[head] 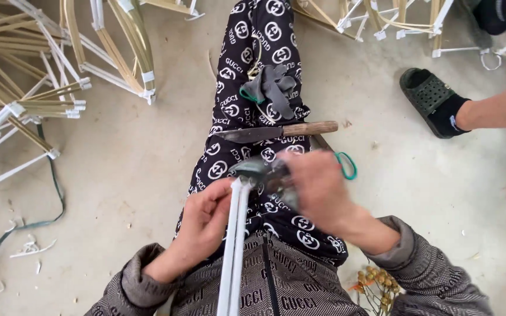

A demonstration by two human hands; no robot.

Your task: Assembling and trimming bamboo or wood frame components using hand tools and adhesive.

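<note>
My left hand point(201, 225) grips a pair of white-wrapped sticks point(233, 246) that run up from my lap. Blurred with motion, my right hand point(317, 187) holds a grey-green strip of tape or cloth point(259, 169) at the sticks' top end. A knife with a wooden handle point(276, 132) lies across my patterned trouser leg just beyond the hands. A grey glove with a green cuff point(272, 88) rests farther along the leg. A green loop point(346, 165) shows beside my right hand.
Bamboo frames bound with white tape point(48, 82) lie at the left and along the top point(382, 20). Another person's foot in a dark green sandal point(431, 99) stands at the right. A green cord point(54, 193) trails on the concrete floor at left.
</note>
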